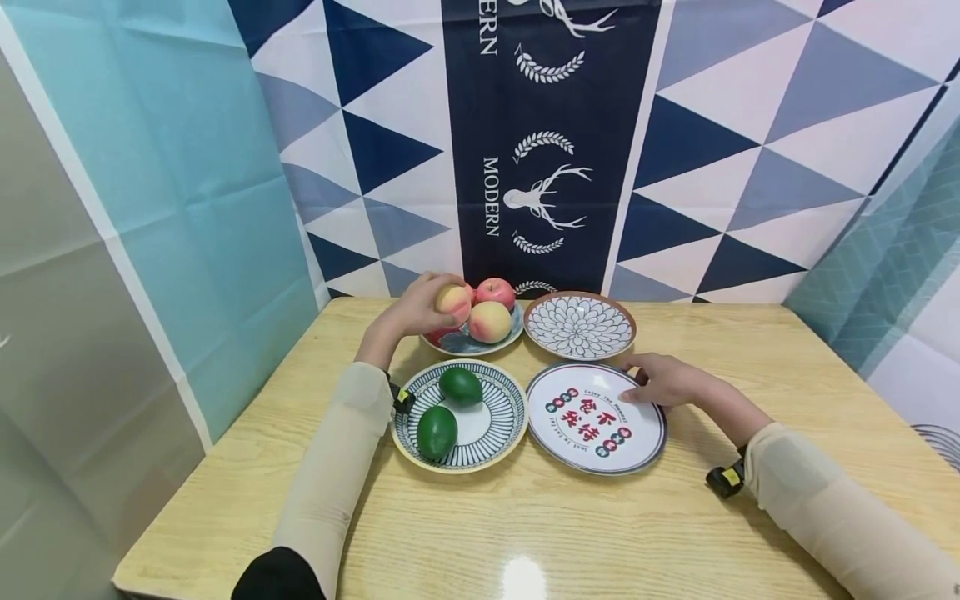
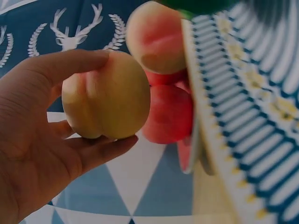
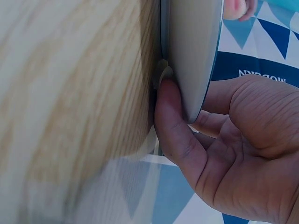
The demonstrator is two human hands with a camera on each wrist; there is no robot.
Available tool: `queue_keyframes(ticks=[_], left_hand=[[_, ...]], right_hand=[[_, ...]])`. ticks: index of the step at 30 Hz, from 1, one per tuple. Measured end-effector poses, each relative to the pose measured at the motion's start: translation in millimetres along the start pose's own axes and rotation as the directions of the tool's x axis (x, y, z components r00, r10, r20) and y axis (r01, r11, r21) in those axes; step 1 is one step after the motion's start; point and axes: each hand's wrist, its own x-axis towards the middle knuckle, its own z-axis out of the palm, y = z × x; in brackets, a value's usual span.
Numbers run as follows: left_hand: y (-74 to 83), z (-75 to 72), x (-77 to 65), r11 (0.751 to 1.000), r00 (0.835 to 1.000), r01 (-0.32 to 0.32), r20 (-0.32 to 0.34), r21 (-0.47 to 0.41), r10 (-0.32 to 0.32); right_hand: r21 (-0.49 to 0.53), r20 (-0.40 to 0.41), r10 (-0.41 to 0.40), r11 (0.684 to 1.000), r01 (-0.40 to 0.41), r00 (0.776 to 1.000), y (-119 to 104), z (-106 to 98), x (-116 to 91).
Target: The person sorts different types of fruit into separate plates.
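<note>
My left hand (image 1: 414, 308) holds a yellow-pink peach (image 1: 453, 302) above the left side of the blue fruit plate (image 1: 471, 345). In the left wrist view the thumb and fingers wrap round the peach (image 2: 112, 98). A second peach (image 1: 490, 322) and red apples (image 1: 496, 292) lie on that plate. At the right, my right hand (image 1: 663, 380) grips the rim of the white plate with red characters (image 1: 641, 425). Seen from the right wrist, one finger goes under the plate (image 3: 191, 51) while others lie at its upper side.
Left of the white plate stands a striped plate (image 1: 491, 433) with two dark green fruits (image 1: 437, 432), (image 1: 461, 386), avocado-like in shape. Behind the white plate is a brown-rimmed petal-pattern plate (image 1: 579, 327). A patterned cloth (image 1: 547, 150) hangs behind the wooden table (image 1: 450, 533).
</note>
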Motion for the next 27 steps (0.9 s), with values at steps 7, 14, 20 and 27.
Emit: queue_keyframes(ticks=[7, 14, 20, 27], left_hand=[[24.1, -7.5, -0.9, 0.996, 0.996, -0.085, -0.017, -0.002, 0.085], [56.1, -10.0, -7.2, 0.983, 0.984, -0.175, 0.007, -0.060, 0.176], [83.3, -5.8, -13.3, 0.961, 0.962, -0.267, 0.043, -0.073, 0.270], [116.6, 9.0, -14.8, 0.942, 0.936, -0.336, 0.103, -0.018, 0.336]], right_hand=[[0.010, 0.000, -0.006, 1.000, 0.006, 1.000, 2, -2, -1], [-0.021, -0.011, -0.028, 0.999, 0.028, 1.000, 1, -1, -1], [0.001, -0.001, 0.000, 1.000, 0.000, 1.000, 1, 1, 1], [-0.009, -0.009, -0.005, 1.000, 0.005, 1.000, 4, 0, 0]])
